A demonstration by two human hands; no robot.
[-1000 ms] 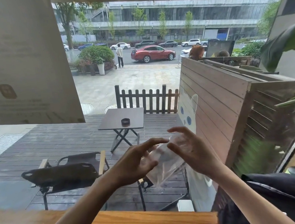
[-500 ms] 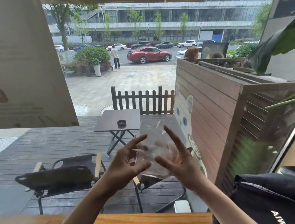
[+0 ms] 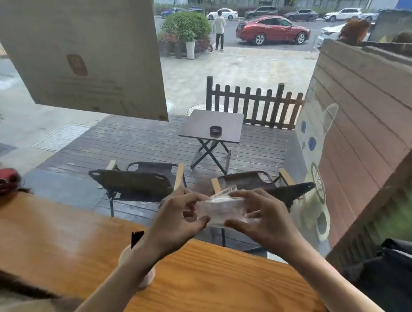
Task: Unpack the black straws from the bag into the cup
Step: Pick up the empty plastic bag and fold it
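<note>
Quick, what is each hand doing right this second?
Left hand: closed on the left end of the clear plastic bag.
Right hand: closed on the bag's right end, both hands holding it up above the wooden counter.

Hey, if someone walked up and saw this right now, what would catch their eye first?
Probably the two bare hands, left hand and right hand, held up together and crumpling a clear plastic bag above the orange wooden counter. Just below the left wrist stands a pale paper cup with black straws sticking out. Through the window, a red car is parked on the street.
</note>
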